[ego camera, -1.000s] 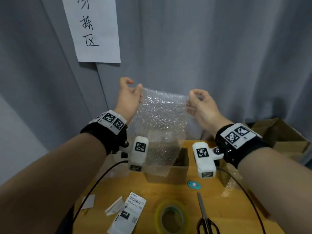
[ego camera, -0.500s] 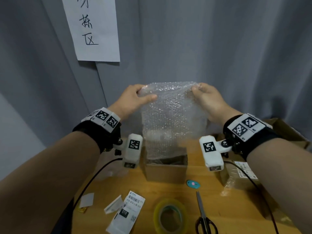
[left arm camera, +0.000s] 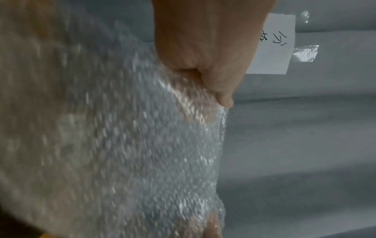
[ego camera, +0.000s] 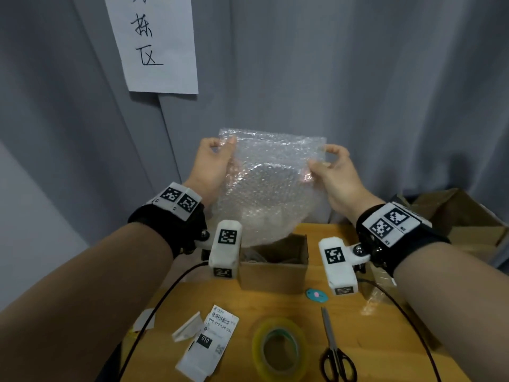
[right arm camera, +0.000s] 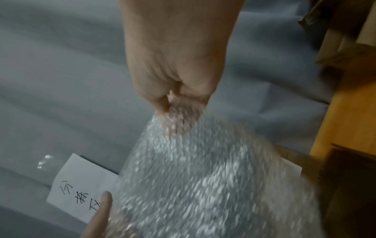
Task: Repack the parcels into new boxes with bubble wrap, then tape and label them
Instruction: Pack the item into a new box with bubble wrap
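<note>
bubble wrap stretched between two hands above the open box

and here's the bubble wrap (ego camera: 271, 186), a clear, knobbly sheet of small glinting bubbles, held up mid-frame against the grey curtain (ego camera: 358, 78). the left hand (ego camera: 212, 164) pinches its upper left corner, thumb on the near face, fingers curled behind. the right hand (ego camera: 334, 168) pinches the right edge the same way, fingertips tucked round the film. in the left wrist view (left arm camera: 205, 53) and the right wrist view (right arm camera: 175, 64) the closed fingers show blurred through the plastic.

the sheet hangs roughly upright, top edge level and running left to right between the hands, lower edge bulging into a soft curve that dips to the mouth of the brown cardboard box (ego camera: 275, 267), open-topped and square, at centre frame on the wooden counter (ego camera: 275, 304).

lower frame: a glossy yellowish tape roll (ego camera: 279, 350), black-handled scissors (ego camera: 334, 351) lying blades up-frame, white barcode labels (ego camera: 210, 340) lower left.
</note>
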A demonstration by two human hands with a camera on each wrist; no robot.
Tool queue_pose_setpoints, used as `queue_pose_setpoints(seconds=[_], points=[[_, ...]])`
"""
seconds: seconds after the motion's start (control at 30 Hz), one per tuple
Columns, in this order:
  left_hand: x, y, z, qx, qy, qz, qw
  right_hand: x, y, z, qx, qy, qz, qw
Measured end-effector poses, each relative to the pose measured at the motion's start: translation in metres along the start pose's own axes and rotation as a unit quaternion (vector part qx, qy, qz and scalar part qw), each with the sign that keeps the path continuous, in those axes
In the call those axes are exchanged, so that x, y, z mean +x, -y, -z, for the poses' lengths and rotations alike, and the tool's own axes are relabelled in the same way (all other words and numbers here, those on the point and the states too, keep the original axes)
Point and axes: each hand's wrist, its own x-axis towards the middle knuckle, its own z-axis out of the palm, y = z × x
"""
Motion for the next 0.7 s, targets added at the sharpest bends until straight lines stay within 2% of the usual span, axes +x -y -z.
queue_pose_setpoints(seconds=[0.07,0.2,0.3,0.37,0.47,0.53,0.6,0.7], points=[[0.0,0.004,0.005,0.005,0.034,0.039,0.999,0.002,-0.002,0.0,-0.018,-0.054,-0.002,0.998],[-0.006,0.011,0.007,0.011,0.166,0.103,0.981,0.007,-0.001,0.004,0.026,-0.128,-0.044,0.99],[-0.008,0.015,0.007,0.025,0.212,0.08,0.974,0.009,0.001,0.005,0.068,-0.16,-0.079,0.982],[-0.012,0.014,0.006,0.013,0.192,0.052,0.98,0.011,-0.002,0.004,0.09,-0.138,-0.114,0.98],[-0.011,0.012,0.006,-0.049,0.139,0.025,0.989,0.007,-0.004,0.003,0.115,-0.044,-0.162,0.979],[-0.009,0.015,0.008,-0.07,0.099,0.021,0.992,0.0,-0.006,0.004,0.109,0.005,-0.172,0.979],[-0.006,0.017,0.01,-0.068,0.049,0.016,0.996,-0.008,-0.016,0.006,0.1,0.025,-0.182,0.978],[-0.001,0.026,0.015,-0.071,0.012,0.044,0.996,-0.023,-0.03,0.002,0.07,0.067,-0.185,0.978]])
